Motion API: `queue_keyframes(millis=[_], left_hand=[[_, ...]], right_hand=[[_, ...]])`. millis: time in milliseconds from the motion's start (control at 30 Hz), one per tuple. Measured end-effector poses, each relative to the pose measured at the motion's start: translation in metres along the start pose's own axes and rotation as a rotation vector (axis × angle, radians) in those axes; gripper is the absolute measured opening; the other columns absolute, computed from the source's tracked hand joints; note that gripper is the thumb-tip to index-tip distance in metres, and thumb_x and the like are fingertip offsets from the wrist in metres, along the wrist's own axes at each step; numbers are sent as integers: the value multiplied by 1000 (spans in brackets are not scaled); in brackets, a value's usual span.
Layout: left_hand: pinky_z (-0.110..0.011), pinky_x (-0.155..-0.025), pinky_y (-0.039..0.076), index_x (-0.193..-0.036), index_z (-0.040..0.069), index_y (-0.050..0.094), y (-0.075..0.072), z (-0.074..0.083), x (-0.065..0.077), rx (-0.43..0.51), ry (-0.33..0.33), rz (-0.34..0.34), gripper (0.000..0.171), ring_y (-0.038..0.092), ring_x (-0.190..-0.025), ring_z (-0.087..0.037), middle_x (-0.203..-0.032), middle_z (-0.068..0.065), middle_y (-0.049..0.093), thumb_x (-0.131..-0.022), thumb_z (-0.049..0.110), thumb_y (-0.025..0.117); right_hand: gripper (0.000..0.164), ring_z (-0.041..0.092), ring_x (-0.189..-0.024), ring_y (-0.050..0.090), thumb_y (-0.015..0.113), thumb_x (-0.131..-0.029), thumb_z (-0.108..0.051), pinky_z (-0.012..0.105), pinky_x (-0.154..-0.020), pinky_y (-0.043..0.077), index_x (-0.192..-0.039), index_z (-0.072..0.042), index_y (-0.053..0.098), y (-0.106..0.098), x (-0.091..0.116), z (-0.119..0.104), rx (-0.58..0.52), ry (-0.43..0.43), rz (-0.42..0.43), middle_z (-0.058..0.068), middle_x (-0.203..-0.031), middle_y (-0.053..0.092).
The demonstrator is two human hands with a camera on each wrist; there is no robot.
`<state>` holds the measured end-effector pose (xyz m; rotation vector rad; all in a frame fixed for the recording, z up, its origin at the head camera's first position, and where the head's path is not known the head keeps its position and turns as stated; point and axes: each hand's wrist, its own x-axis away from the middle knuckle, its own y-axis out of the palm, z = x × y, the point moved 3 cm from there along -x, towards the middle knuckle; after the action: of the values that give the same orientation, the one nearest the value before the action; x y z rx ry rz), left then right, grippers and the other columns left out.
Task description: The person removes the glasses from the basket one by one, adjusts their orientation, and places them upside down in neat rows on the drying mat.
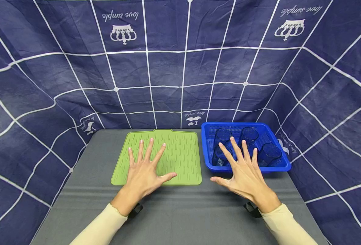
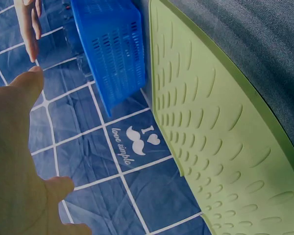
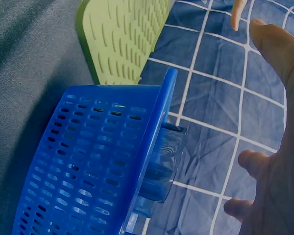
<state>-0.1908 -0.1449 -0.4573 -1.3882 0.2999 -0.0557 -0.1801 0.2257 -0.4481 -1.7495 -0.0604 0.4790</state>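
Note:
My left hand (image 1: 143, 175) is held with fingers spread above the near left part of a green ridged drying mat (image 1: 180, 156), gripping nothing. Fingers splayed too, my right hand (image 1: 246, 173) hovers over the front edge of a blue plastic basket (image 1: 209, 146) and holds nothing. Several clear drinking glasses stand in the basket, among them one at the back (image 1: 249, 135) and one at the right (image 1: 269, 153). Part of the glasses is hidden behind my right fingers. In the right wrist view, glass rims (image 3: 164, 161) stick up past the basket's rim.
A grey cloth-covered table (image 1: 180, 217) carries the mat and the basket side by side, with a narrow gap between them. Dark blue curtains (image 1: 168, 68) with white grid lines enclose the table at the back and both sides.

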Motion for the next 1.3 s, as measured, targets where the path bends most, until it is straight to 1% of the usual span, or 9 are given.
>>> queue_keyframes(millis=[133,300,367,433,467,633,833,1067,1300], left_hand=[[-89,-139,1,-186,46,20,-1,0,-1,-16,2,5,121,-3,-184,-49,-199,-9,4,-88,104,60],[-89,-139,2,-186,47,18,-2,0,0,-17,0,6,121,-3,-184,-49,-199,-9,4,-88,104,60],[-88,-140,1,-186,47,18,-2,0,0,-13,3,9,121,-2,-184,-49,-199,-9,5,-88,103,60],[-87,-140,0,-186,47,18,-3,1,1,-10,6,11,121,-2,-184,-49,-199,-9,4,-88,104,60],[-87,-140,-1,-186,47,17,-3,1,1,-7,8,11,121,-2,-184,-49,-199,-9,4,-88,104,60],[-86,-141,-3,-186,47,17,-2,4,1,4,13,6,121,-2,-184,-49,-199,-10,2,-89,103,60],[-86,-141,3,-186,45,20,-2,8,0,4,25,32,120,2,-184,-49,-198,-11,5,-89,102,60],[-85,-141,4,-186,45,21,-1,13,1,31,30,45,117,6,-183,-50,-199,-10,6,-91,100,61],[-85,-141,9,-186,44,23,3,19,3,46,41,64,114,8,-184,-48,-198,-11,12,-93,98,62]], right_hand=[[127,64,-177,18,78,-86,-93,101,-126,18,-187,-41,23,-1,0,0,-24,-15,46,13,-198,16],[123,60,-179,17,67,-88,-102,98,-129,14,-187,-47,17,7,0,4,-56,-36,122,7,-199,16],[124,60,-178,19,68,-87,-102,97,-130,16,-187,-47,17,7,0,5,-52,-31,129,8,-198,19],[125,60,-177,23,73,-87,-98,96,-131,19,-187,-47,18,7,-1,5,-45,-20,127,11,-196,24],[125,62,-174,28,77,-88,-93,95,-129,24,-187,-44,19,1,-1,1,-52,-10,106,14,-195,27],[127,61,-173,31,86,-86,-84,90,-128,34,-187,-40,23,3,-3,3,-35,20,70,18,-191,34],[122,59,-167,39,87,-89,-79,88,-112,51,-186,-38,27,1,-8,2,-42,42,66,17,-189,36],[111,62,-157,49,87,-93,-74,82,-106,58,-183,-30,39,6,-17,4,-83,61,68,23,-183,42],[102,61,-153,53,87,-97,-69,78,-94,64,-180,-29,43,13,-26,5,-123,105,46,26,-178,47]])
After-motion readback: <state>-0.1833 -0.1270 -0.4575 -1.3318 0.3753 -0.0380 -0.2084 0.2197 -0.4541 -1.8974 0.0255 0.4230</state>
